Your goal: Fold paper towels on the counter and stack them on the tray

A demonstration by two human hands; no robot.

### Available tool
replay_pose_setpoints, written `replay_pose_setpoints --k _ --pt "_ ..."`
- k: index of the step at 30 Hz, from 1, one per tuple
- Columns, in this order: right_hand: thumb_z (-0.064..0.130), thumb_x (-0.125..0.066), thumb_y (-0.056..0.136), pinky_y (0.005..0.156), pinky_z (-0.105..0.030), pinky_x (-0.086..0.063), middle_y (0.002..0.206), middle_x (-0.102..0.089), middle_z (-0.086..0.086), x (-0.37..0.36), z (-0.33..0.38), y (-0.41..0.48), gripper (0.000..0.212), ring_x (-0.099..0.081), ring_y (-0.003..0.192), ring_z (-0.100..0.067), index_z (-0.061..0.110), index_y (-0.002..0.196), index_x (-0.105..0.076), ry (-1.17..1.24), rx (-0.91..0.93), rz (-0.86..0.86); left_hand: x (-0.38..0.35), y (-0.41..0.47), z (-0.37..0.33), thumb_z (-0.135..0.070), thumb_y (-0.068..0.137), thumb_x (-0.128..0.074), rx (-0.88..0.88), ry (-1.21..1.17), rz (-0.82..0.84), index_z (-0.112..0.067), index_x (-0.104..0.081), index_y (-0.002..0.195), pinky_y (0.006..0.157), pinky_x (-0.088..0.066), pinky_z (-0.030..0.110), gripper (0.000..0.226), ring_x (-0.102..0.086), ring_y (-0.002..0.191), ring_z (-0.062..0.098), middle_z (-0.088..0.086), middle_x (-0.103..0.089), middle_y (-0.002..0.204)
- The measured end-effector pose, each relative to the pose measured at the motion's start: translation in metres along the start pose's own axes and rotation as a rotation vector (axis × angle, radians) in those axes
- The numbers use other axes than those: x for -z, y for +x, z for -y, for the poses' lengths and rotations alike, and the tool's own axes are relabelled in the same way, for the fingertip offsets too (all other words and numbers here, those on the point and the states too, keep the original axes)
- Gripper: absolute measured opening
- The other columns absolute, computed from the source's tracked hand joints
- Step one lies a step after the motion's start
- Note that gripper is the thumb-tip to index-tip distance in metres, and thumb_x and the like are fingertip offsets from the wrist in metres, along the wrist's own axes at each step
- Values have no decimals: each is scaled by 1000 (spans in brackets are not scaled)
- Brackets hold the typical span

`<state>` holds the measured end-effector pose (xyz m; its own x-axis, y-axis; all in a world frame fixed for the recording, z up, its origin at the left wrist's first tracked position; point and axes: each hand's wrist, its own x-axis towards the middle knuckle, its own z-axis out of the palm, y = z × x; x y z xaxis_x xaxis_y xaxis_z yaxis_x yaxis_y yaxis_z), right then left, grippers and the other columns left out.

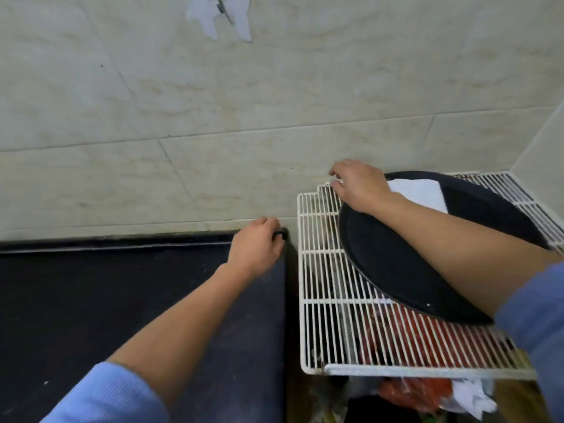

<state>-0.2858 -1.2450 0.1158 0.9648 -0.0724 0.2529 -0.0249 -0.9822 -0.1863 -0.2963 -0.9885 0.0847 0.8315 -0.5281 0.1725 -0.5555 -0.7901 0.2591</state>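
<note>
Folded paper towel (418,192) lies on the far part of the tray (396,264), just right of the right hand (360,184), long axis left-right. That hand is nearer; it rests over the tray's far-left rim on the wire rack (320,285), fingers loosely bent, nothing pinched. Left hand (256,242) curls round the table (106,300) corner.

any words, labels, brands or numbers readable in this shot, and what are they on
None: no readable text anywhere in this view.
Black tray: plain, no label or mark.
Folded paper towel: blank white.
Red packaging under the wire rack: any print is too blurred and hidden by the wires to read.
White scrap high on the wall: no print visible.
</note>
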Motion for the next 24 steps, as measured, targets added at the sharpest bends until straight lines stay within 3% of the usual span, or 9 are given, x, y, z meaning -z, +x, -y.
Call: replay_pose_setpoints --k 7,17,24 --pt "32 -47 94 87 -39 -48 119 -63 -10 -53 183 -25 31 -58 107 -33 19 120 -57 51 255 138 56 -128 144 -29 91 -48 330 134 48 -18 -59 107 70 -43 32 22 -60 95 28 3 -66 106" --pt "39 -46 95 76 -38 -49 109 -62 -1 -125 482 -88 29 -60 98 -27 23 117 -56 48 541 282 143 -371 331 -30 87 -48 619 221 29 -22 -60 97 73 -47 35 17 -62 93 31 5 -68 101" --pt "39 -45 96 72 -35 -43 113 -62 0 -161 645 -107 29 -60 100 -26 24 119 -55 27 739 347 177 -492 423 -31 88 -47 834 220 13 -22 -60 97 71 -50 35 18 -62 90 29 6 -67 99"
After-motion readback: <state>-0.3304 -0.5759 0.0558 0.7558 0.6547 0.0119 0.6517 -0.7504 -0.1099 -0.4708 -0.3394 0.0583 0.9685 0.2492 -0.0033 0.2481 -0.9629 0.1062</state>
